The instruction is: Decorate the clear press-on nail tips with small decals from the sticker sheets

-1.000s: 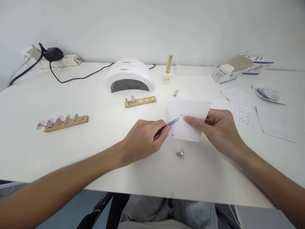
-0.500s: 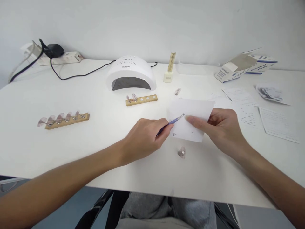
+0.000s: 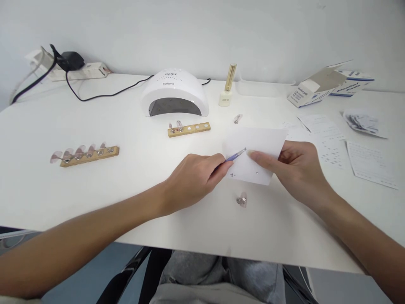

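My left hand [image 3: 198, 175] is closed around blue tweezers [image 3: 234, 156], whose tips meet a tiny dark sticker on a white sticker sheet [image 3: 262, 139]. My right hand [image 3: 292, 164] pinches that sheet from its right side, thumb on top and the other fingers behind it. A few more small stickers show near the sheet's lower edge. Just below the sheet, a clear nail tip [image 3: 243, 199] with a white star lies on the table. Beyond the sheet lies another nail tip [image 3: 238, 119].
A nail lamp [image 3: 175, 93] stands at the back, with a polish bottle [image 3: 227, 90] to its right. Wooden nail holders [image 3: 190, 129] with nail tips are at the centre and left. An open alcohol-pad box [image 3: 311, 90] and several sheets [image 3: 370, 162] lie at right.
The camera view has shifted slightly. The tweezer tips now meet the small dark sticker near my right thumb, which looks slightly lifted or turned. Both hands keep their hold.
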A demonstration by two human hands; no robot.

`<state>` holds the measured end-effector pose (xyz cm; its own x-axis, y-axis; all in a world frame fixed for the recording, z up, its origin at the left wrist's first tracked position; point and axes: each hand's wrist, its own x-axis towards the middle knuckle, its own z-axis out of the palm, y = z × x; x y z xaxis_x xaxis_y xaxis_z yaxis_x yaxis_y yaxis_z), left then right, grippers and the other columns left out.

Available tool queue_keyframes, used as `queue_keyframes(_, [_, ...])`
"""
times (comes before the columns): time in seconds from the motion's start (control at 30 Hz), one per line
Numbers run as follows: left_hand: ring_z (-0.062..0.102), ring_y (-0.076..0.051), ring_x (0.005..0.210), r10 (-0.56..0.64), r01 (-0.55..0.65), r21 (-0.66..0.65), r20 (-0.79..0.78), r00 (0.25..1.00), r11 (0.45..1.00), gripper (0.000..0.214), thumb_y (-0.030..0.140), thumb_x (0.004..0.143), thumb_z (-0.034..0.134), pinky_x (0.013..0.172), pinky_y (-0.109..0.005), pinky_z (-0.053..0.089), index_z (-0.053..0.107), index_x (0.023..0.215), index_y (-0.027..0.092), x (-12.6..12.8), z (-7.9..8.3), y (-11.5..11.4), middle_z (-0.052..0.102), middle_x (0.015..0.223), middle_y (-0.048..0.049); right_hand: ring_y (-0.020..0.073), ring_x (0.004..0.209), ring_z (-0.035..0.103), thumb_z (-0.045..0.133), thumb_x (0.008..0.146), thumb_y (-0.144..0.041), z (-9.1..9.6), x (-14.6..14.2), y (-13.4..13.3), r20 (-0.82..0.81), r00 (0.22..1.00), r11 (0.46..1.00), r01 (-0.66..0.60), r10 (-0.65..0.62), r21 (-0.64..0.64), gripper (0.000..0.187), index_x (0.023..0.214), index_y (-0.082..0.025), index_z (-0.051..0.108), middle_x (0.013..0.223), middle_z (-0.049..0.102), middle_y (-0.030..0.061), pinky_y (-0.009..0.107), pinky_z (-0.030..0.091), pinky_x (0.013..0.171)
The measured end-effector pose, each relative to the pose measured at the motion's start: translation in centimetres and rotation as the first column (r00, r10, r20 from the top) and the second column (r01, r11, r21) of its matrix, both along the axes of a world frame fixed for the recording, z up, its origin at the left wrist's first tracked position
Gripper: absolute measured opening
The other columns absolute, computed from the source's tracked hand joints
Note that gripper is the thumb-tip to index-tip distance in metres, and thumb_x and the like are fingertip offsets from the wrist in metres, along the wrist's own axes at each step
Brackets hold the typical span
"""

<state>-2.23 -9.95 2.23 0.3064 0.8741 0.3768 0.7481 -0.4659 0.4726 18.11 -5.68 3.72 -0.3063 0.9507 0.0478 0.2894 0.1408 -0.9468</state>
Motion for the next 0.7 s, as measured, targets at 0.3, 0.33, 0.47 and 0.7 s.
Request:
queue_keyframes(0.3, [0.033, -0.004, 0.043, 0.007, -0.007, -0.057, 0.008, 1.0, 0.998, 0.034, 0.032, 0.094, 0.042, 0.044, -0.02, 0.026, 0.051, 0.065, 0.016, -0.1, 0.1, 0.1, 0.041, 0.048, 0.0064, 0.019, 0.062, 0.063, 0.07, 0.077, -0.038, 0.0, 0.0, 0.1, 0.03, 1.0, 1.0, 0.007, -0.007, -0.009, 0.016, 0.071, -0.024, 0.072, 0.072, 0.071, 0.0028, 0.028, 0.047, 0.046])
queue_keyframes(0.33, [0.033, -0.004, 0.043, 0.007, -0.007, -0.06, 0.009, 1.0, 0.998, 0.034, 0.032, 0.094, 0.043, 0.044, -0.02, 0.026, 0.051, 0.065, 0.016, -0.1, 0.0, 0.1, 0.041, 0.048, 0.0063, 0.0193, 0.062, 0.063, 0.07, 0.077, -0.038, 0.0, 0.0, 0.1, 0.029, 1.0, 1.0, 0.006, -0.006, -0.01, 0.015, 0.071, -0.025, 0.072, 0.073, 0.071, 0.0028, 0.028, 0.047, 0.047])
queue_keyframes(0.47, [0.033, -0.004, 0.044, 0.013, -0.012, -0.065, 0.019, 1.0, 0.998, 0.034, 0.033, 0.093, 0.043, 0.045, -0.02, 0.027, 0.051, 0.065, 0.015, -0.1, 0.2, 0.0, 0.041, 0.048, 0.0063, 0.0194, 0.062, 0.063, 0.07, 0.076, -0.039, -0.1, 0.1, 0.1, 0.037, 0.999, 1.0, 0.02, -0.02, 0.008, 0.013, 0.073, -0.026, 0.072, 0.072, 0.07, 0.0021, 0.029, 0.046, 0.048])
queue_keyframes(0.7, [0.037, -0.006, 0.047, 0.029, -0.017, -0.11, 0.115, 0.993, 0.994, 0.027, 0.026, 0.093, 0.043, 0.049, -0.021, 0.031, 0.062, 0.076, 0.015, -0.1, 1.7, -0.2, 0.045, 0.052, 0.005, 0.0183, 0.059, 0.06, 0.07, 0.076, -0.041, -0.5, 0.4, 0.5, 0.046, 0.995, 0.996, 0.086, -0.085, -0.016, 0.018, 0.074, -0.023, 0.071, 0.069, 0.067, 0.0026, 0.029, 0.043, 0.046])
